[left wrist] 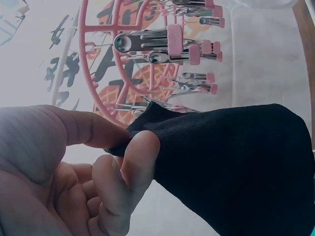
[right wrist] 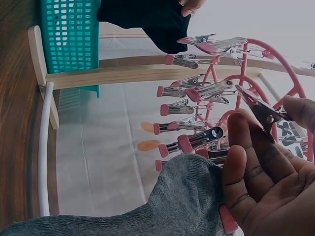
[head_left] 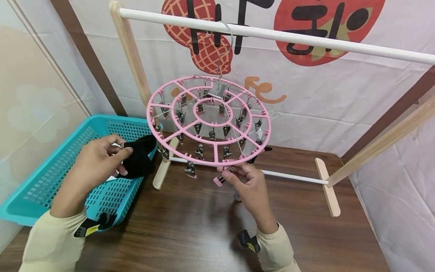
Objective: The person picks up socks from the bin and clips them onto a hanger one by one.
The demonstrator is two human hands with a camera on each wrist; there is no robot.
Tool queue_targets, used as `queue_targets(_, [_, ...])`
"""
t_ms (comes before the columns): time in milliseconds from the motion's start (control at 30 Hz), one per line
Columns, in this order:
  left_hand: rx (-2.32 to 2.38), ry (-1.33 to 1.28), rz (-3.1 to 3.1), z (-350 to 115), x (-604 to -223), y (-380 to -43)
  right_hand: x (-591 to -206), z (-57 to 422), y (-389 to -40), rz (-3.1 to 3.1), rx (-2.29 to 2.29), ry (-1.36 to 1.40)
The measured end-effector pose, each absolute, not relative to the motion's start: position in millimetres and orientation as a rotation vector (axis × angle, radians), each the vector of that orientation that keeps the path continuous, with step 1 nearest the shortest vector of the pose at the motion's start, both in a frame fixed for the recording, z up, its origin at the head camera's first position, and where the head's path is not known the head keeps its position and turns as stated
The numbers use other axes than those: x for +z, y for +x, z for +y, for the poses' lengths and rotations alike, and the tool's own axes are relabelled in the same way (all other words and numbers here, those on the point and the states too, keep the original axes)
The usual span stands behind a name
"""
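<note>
A black sock (head_left: 138, 160) hangs from my left hand (head_left: 96, 162), pinched at one edge between thumb and fingers; the left wrist view shows the black fabric spread to the right. My right hand (head_left: 252, 189) is at the near rim of a round pink clip hanger (head_left: 215, 154). It pinches a metal clip with pink tips (right wrist: 263, 112) between thumb and fingers. A grey sock (right wrist: 184, 196) hangs beside the right hand in the right wrist view, mostly hidden in the head view. Several other metal clips (head_left: 199, 152) dangle from the hanger rings.
The hanger hooks over a white rod (head_left: 289, 37) on a wooden-legged rack (head_left: 130, 56). A turquoise basket (head_left: 44, 181) stands at the left, with something white inside. A lower white bar (head_left: 295, 177) crosses above the brown table (head_left: 190, 226). A printed cloth hangs behind.
</note>
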State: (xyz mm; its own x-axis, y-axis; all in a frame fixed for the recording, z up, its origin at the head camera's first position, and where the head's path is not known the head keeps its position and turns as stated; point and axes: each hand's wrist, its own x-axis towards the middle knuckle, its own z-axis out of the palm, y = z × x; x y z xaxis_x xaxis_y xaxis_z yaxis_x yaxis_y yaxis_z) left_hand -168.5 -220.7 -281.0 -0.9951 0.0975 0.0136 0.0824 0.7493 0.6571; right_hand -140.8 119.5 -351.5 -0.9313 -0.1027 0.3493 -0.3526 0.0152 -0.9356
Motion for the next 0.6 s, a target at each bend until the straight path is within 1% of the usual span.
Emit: queue_targets(600, [1.104,0.326,2.841,-208.5,-292.5,-155.9,-353.5,118.8,-141.7,-2.129,2.013,0.475])
